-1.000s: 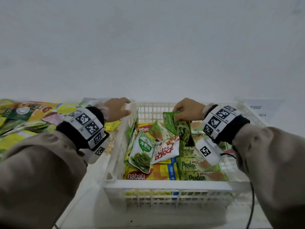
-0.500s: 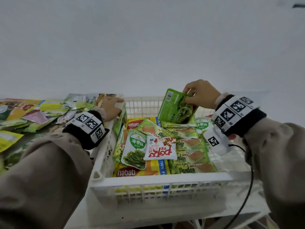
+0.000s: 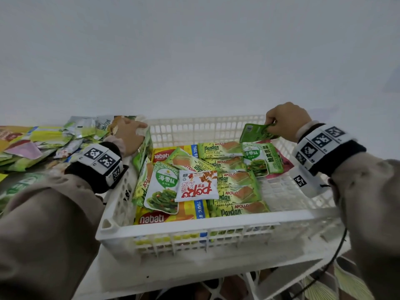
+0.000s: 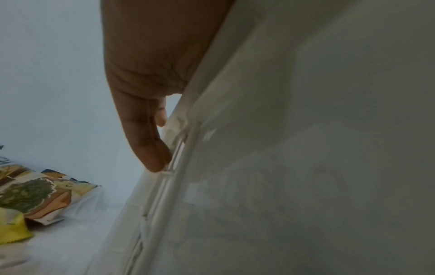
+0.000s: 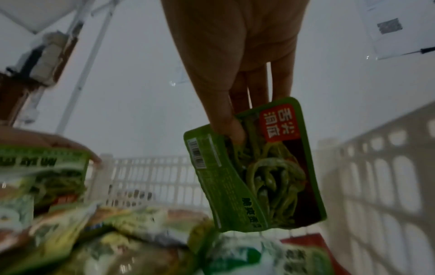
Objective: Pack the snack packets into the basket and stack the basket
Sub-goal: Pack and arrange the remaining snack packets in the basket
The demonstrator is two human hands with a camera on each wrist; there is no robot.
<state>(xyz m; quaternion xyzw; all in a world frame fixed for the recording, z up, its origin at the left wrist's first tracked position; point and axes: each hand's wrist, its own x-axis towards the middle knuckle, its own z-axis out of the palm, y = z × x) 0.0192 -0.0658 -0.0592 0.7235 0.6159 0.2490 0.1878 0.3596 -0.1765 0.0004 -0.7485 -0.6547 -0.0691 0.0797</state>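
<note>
Honestly, the white slatted plastic basket (image 3: 194, 224) is mostly packed; a green foil snack packet (image 5: 256, 167) is pinched in the right hand (image 3: 285, 122), the far-left corner is steadied by the left hand (image 3: 129, 135), fingers laid straight, loose packets (image 3: 43, 139) are left, stacking isn't done.

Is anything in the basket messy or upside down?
Yes. The white POP packet lies upside down across other packets, and one Pandan cake packet sits crooked and flipped. Nothing looks spilled or torn in the basket.

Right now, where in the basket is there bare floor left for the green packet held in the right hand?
Bare mesh floor shows only along the basket right side, between the Pandan cake packets and the right wall, near the front corner. The centre and left are crowded with overlapping packets. The right hand pinches the green packet above the far right corner.
</note>
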